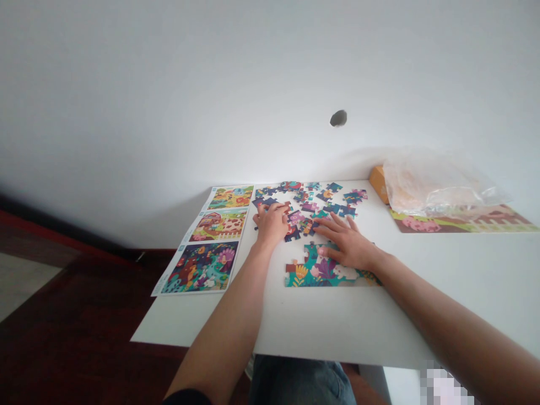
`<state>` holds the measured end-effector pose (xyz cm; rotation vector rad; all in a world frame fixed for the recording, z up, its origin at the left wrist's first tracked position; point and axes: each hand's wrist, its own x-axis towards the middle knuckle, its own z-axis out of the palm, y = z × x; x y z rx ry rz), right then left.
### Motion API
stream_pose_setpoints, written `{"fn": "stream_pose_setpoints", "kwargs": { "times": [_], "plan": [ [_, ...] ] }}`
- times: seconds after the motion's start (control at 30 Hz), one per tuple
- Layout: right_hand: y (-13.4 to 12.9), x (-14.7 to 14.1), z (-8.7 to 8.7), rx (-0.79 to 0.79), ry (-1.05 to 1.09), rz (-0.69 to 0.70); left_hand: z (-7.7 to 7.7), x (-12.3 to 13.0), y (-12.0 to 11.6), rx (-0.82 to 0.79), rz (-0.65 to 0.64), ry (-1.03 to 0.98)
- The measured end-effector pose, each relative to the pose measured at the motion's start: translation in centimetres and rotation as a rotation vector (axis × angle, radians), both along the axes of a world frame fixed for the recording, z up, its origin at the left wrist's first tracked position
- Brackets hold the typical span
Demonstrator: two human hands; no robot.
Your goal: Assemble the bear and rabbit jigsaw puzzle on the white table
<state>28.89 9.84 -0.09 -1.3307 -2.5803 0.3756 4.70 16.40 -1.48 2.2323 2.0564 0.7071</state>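
My left hand rests on loose jigsaw pieces, its fingers bent and somewhat apart. A reddish-brown puzzle piece lies by its fingertips; no firm grip on it shows. My right hand lies palm down with fingers spread, partly over a joined strip of puzzle showing flowers and a white animal. Its fingertips reach the nearest loose pieces, and the hand hides part of the strip. Left of the pieces lies a reference sheet with three printed pictures; the lowest has similar dark, teal and purple colours.
At the back right, a clear plastic bag covers part of an orange box. Beneath the bag's front edge lies a farm-scene puzzle. The white table stands against a wall with a round hole.
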Motion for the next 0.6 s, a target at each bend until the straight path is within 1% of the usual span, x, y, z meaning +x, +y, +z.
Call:
{"fn": "stream_pose_setpoints", "kwargs": {
  "times": [0.17,0.27,0.47,0.6],
  "plan": [
    [-0.07,0.05,-0.27,0.054,-0.053,-0.12,0.29,-0.01,0.01,-0.021,0.073,0.011],
    [-0.19,0.0,-0.11,0.063,-0.073,-0.155,0.23,-0.19,0.12,-0.005,0.109,-0.001],
    [-0.17,-0.17,0.0,0.067,-0.033,-0.094,0.3,-0.63,0.21,-0.013,0.12,-0.029],
    [0.02,-0.09,-0.1,0.055,0.007,-0.08,0.52,-0.88,0.15,0.033,0.078,-0.015]
  ]
}}
